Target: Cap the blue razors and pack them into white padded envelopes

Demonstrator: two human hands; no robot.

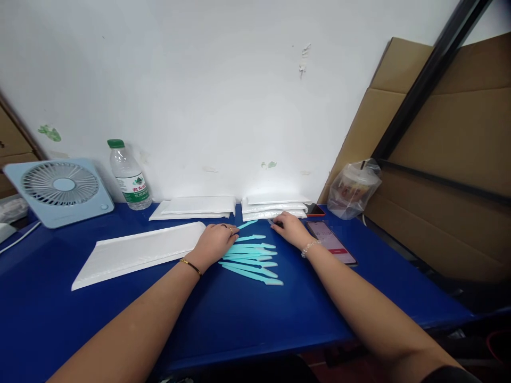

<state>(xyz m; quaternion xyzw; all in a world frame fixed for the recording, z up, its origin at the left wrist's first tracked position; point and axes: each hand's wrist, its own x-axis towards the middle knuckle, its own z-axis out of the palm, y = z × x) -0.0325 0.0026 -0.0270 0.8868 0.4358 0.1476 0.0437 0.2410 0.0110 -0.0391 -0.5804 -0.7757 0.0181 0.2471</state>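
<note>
My left hand, with a ring on one finger, is closed at the end of a turquoise eyebrow razor that points away to the right. Under and beside this hand, several more turquoise eyebrow razors lie fanned out on the blue table, their pale heads to the right. My right hand is at the front of the right stack of white envelopes, thumb and fingers pinched together. A small greyish thing shows at its fingertips, too small to name. Left of my left hand lies a white padded envelope.
Another stack of white envelopes lies against the wall. A water bottle and a blue fan stand at the left. A lit phone, a second phone and a bagged drink cup are at the right, beside cardboard.
</note>
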